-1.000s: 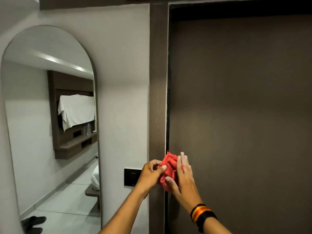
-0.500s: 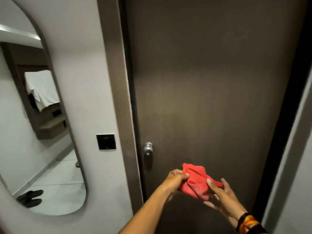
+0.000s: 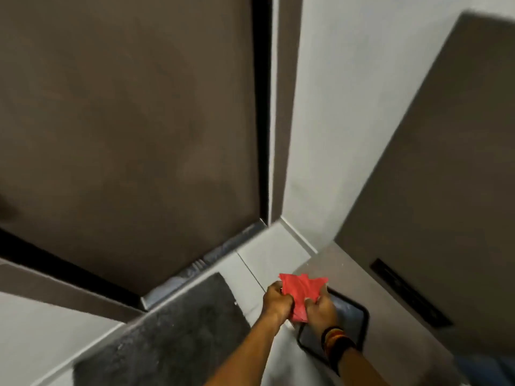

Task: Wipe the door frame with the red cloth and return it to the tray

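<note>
Both hands low in view, near right, closed on red cloth (image 3: 301, 295). Left hand (image 3: 277, 300) bunched into a fist on cloth's left edge, fingers curled tight, knuckles up. Right hand (image 3: 320, 307) pinching cloth's right/lower part, fingers folded in on the fabric; striped wristband (image 3: 335, 339) w/ black, orange, yellow bands on that wrist. Cloth crumpled btwn the two hands, corners sticking up & out toward far side, held in air, not resting on anything. Directly below/right of hands: dark tray (image 3: 354, 319) w/ rounded black rim and greyish inside, sitting on brown surface (image 3: 342, 268); cloth above tray's left edge, apart from it, partly hiding it. Dark slot-like strip (image 3: 409, 293) on same brown unit, further right. Brown door (image 3: 125, 121) filling left and far part of view, shut, black gap along its right side, then door frame (image 3: 284, 107) as a narrow brown upright beside pale wall (image 3: 348, 93). Dark grey mat (image 3: 172, 330) on pale floor tiles at door's foot, left of the arms. Whole frame motion-blurred, so fine detail in tray unclear.
</note>
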Tool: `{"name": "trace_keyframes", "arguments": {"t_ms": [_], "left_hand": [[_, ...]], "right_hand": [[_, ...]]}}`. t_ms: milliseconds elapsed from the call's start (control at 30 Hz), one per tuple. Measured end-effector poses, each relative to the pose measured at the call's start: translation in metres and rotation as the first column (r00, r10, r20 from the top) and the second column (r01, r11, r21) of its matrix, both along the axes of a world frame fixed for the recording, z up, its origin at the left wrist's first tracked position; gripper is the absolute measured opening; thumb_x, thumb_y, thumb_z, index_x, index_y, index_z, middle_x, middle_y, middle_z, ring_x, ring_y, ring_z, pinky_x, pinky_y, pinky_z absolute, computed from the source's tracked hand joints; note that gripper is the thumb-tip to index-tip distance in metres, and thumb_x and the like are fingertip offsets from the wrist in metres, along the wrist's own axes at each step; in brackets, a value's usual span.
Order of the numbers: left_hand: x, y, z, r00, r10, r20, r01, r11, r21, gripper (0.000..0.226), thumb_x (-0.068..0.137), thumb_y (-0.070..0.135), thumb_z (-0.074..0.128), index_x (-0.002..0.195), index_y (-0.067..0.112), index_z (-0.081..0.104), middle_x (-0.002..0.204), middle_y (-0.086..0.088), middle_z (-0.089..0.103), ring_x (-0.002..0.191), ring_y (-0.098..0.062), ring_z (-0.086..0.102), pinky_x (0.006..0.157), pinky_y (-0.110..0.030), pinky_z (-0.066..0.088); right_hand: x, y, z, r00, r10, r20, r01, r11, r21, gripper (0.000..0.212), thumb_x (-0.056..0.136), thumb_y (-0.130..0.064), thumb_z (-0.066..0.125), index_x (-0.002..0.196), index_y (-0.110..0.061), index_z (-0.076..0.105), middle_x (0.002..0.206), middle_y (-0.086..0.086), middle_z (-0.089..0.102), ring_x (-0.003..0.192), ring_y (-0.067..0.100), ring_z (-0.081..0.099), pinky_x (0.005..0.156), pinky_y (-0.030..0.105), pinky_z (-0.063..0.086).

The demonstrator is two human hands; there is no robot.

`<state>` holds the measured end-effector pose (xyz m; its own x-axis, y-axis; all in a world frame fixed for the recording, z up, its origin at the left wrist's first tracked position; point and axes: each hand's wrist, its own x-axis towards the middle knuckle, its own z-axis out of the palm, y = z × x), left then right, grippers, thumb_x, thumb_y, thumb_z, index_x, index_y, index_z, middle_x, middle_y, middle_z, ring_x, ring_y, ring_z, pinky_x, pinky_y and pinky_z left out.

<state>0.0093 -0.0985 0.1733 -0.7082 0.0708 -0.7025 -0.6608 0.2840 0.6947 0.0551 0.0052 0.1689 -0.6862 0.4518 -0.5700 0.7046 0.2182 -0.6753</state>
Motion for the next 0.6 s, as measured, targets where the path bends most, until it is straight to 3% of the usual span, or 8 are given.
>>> {"name": "trace_keyframes", "arguments": {"t_ms": [100, 167, 233, 300, 333, 400, 500, 600], "left_hand": [[0.021, 0.053, -0.064, 0.994, -0.081, 0.068, 0.082, 0.997, -0.012, 0.029, 0.09, 0.008, 0.06, 0.114, 0.016, 0.072, 0.115, -0.011, 0.076, 0.104, -0.028, 0.071, 0.091, -0.036, 0.059], [0.026, 0.075, -0.096, 0.986, -0.127, 0.107, 0.127, 0.992, 0.007, 0.033, 0.095, 0.011, 0.052, 0.121, 0.019, 0.07, 0.12, -0.011, 0.074, 0.11, -0.03, 0.07, 0.097, -0.038, 0.059], [0.027, 0.1, -0.129, 0.975, -0.153, 0.163, 0.149, 0.988, 0.04, 0.035, 0.101, 0.015, 0.047, 0.131, 0.017, 0.065, 0.127, -0.01, 0.07, 0.112, -0.029, 0.068, 0.098, -0.037, 0.058], [0.028, 0.12, -0.161, 0.961, -0.176, 0.215, 0.16, 0.983, 0.088, 0.033, 0.104, 0.026, 0.046, 0.13, 0.017, 0.065, 0.123, -0.01, 0.071, 0.099, -0.022, 0.069, 0.085, -0.029, 0.057], [0.027, 0.126, -0.171, 0.953, -0.205, 0.221, 0.188, 0.977, 0.098, 0.034, 0.103, 0.028, 0.047, 0.13, 0.018, 0.065, 0.123, -0.011, 0.072, 0.093, -0.019, 0.067, 0.08, -0.025, 0.055], [0.032, 0.135, -0.193, 0.939, -0.257, 0.23, 0.241, 0.966, 0.098, 0.032, 0.1, 0.021, 0.053, 0.13, 0.018, 0.064, 0.125, -0.012, 0.072, 0.092, -0.018, 0.065, 0.076, -0.022, 0.052], [0.042, 0.132, -0.214, 0.921, -0.327, 0.213, 0.325, 0.945, 0.044, 0.039, 0.097, 0.016, 0.058, 0.136, 0.02, 0.061, 0.126, -0.012, 0.071, 0.11, -0.028, 0.067, 0.098, -0.037, 0.056], [0.053, 0.113, -0.216, 0.865, -0.487, 0.123, 0.498, 0.863, -0.082, 0.038, 0.098, 0.027, 0.056, 0.137, 0.027, 0.058, 0.123, -0.006, 0.071, 0.112, -0.028, 0.067, 0.102, -0.044, 0.055]], "right_hand": [[0.02, 0.042, -0.058, 0.994, 0.002, 0.113, 0.003, 0.999, -0.042, 0.051, 0.104, -0.015, 0.045, 0.154, -0.013, 0.034, 0.131, 0.011, 0.058, 0.118, 0.031, 0.057, 0.106, 0.026, 0.049], [0.029, 0.059, -0.082, 0.993, -0.086, 0.083, 0.08, 0.994, 0.074, 0.049, 0.101, -0.018, 0.053, 0.15, -0.021, 0.044, 0.127, 0.009, 0.064, 0.113, 0.03, 0.062, 0.1, 0.033, 0.053], [0.037, 0.075, -0.114, 0.988, -0.134, 0.083, 0.129, 0.989, 0.066, 0.045, 0.098, -0.026, 0.059, 0.142, -0.025, 0.052, 0.128, 0.012, 0.067, 0.115, 0.032, 0.064, 0.096, 0.039, 0.05], [0.046, 0.09, -0.137, 0.985, -0.119, 0.121, 0.108, 0.989, 0.097, 0.035, 0.093, -0.05, 0.064, 0.116, -0.025, 0.072, 0.11, 0.014, 0.075, 0.102, 0.031, 0.07, 0.093, 0.043, 0.054], [0.048, 0.096, -0.148, 0.985, -0.131, 0.117, 0.117, 0.986, 0.116, 0.044, 0.09, -0.062, 0.061, 0.108, -0.024, 0.075, 0.104, 0.013, 0.077, 0.099, 0.03, 0.072, 0.093, 0.045, 0.055], [0.049, 0.105, -0.17, 0.992, -0.091, 0.093, 0.076, 0.986, 0.15, 0.062, 0.09, -0.071, 0.044, 0.126, -0.026, 0.066, 0.115, 0.014, 0.072, 0.108, 0.034, 0.069, 0.099, 0.051, 0.054], [0.051, 0.112, -0.198, 0.985, -0.009, 0.17, -0.02, 0.986, 0.165, 0.053, 0.102, -0.034, 0.05, 0.153, -0.029, 0.037, 0.131, 0.013, 0.065, 0.118, 0.036, 0.062, 0.106, 0.052, 0.051], [0.065, 0.106, -0.206, 0.969, 0.09, 0.232, -0.115, 0.989, 0.095, 0.051, 0.1, -0.023, 0.051, 0.15, -0.033, 0.042, 0.125, 0.012, 0.068, 0.109, 0.031, 0.067, 0.097, 0.046, 0.057]]}}
